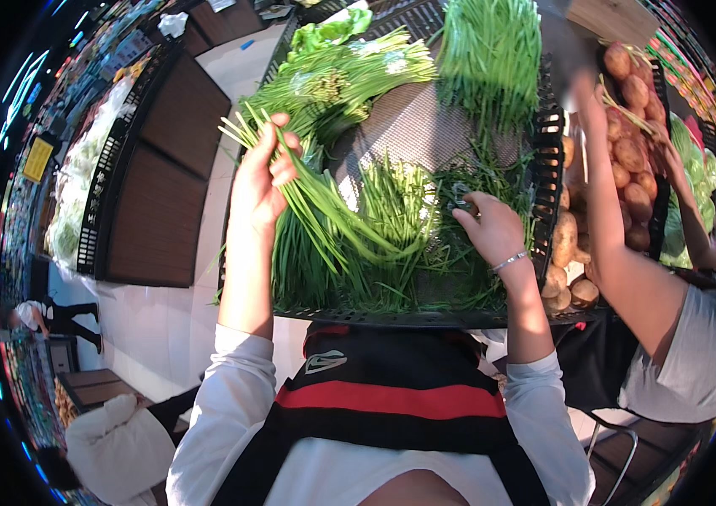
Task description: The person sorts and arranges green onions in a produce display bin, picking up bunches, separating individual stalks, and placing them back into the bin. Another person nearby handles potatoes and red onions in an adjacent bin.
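A thin bunch of long green stems, like garlic chives, is held near its pale ends in my left hand. Its leafy part hangs down to the right over the black plastic crate. My right hand, with a bracelet on the wrist, is over loose dark green leaves at the crate's right side; its fingers are bent and apart, close to a small clear scrap. Between the hands stands a cluster of cut green stems. Bundled stems lie at the back left, and a large green bunch at the back right.
Right of the crate lie loose potatoes and netted potatoes, with bagged green vegetables beyond. A co-worker's arm reaches over the potatoes. Across the aisle at left stands a brown display stand. Other people are at lower left.
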{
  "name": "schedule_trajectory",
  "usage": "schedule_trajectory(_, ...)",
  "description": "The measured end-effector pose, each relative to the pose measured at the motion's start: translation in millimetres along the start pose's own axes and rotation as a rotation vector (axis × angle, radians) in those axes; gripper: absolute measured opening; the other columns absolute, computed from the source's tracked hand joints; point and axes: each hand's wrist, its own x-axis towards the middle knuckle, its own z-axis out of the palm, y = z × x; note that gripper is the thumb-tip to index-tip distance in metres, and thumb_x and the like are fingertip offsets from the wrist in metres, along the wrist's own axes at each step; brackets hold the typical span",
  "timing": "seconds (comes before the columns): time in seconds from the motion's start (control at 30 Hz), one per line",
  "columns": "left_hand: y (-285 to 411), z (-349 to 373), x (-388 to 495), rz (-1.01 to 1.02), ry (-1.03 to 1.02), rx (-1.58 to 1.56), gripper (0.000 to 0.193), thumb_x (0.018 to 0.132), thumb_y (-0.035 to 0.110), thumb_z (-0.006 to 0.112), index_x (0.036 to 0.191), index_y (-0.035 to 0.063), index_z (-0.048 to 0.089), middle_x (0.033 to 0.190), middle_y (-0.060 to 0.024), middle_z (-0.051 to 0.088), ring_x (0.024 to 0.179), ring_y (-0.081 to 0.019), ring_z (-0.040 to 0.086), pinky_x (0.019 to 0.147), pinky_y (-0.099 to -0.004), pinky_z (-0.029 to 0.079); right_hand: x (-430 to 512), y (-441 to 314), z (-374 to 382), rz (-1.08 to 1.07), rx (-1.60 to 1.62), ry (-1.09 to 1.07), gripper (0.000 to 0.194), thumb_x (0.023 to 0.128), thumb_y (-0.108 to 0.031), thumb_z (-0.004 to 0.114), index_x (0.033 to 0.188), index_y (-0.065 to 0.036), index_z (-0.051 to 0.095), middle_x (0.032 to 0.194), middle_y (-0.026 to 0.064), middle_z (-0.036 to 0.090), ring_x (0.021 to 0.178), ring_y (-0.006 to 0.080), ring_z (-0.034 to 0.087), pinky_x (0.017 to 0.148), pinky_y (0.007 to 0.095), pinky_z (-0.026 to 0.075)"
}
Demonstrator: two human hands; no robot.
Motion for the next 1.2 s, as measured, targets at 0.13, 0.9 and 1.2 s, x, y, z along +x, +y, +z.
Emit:
schedule_trajectory(0.13,35.0,-19.7,-1.6,0.034,-0.160,-0.214,0.027,0.100,0.025,0.049,0.121,0.0082,0.055,0.085,-0.0061,0.058,0.061,-0.0069,0.038,0.044,-0.0173,0.032,-2.8,0.6,9.7,-0.039,-0.034,-0.046,0.035,0.086,-0.036,0.062,0.103,-0.005,0.064,0.090,0.0141,0.066,0.082,0.0333,0.064,0.071,0.0435,0.049)
schedule_trajectory(0.9,79.9,-56.6,-17.7,0.182,-0.063,-0.092,0.028,0.102,0.024,0.047,0.118,0.0056,0.060,0.084,-0.0020,0.056,0.065,-0.0090,0.039,0.050,-0.0188,0.036,2.8,-63.5,51.5,-0.086,-0.001,0.179,0.023,0.082,-0.025,0.066,0.074,-0.004,0.061,0.067,0.0108,0.058,0.065,0.0312,0.061,0.059,0.0409,0.047)
schedule_trajectory(1.2,47.0,-63.3,-40.3,0.255,0.481,0.452,0.024,0.096,0.025,0.058,0.106,0.0029,0.061,0.071,-0.0048,0.059,0.060,-0.0071,0.049,0.054,-0.0193,0.036,47.3,-67.4,82.1,-0.155,0.106,0.172,0.016,0.081,-0.021,0.066,0.081,-0.006,0.067,0.082,0.0130,0.066,0.073,0.0318,0.064,0.064,0.0406,0.050)
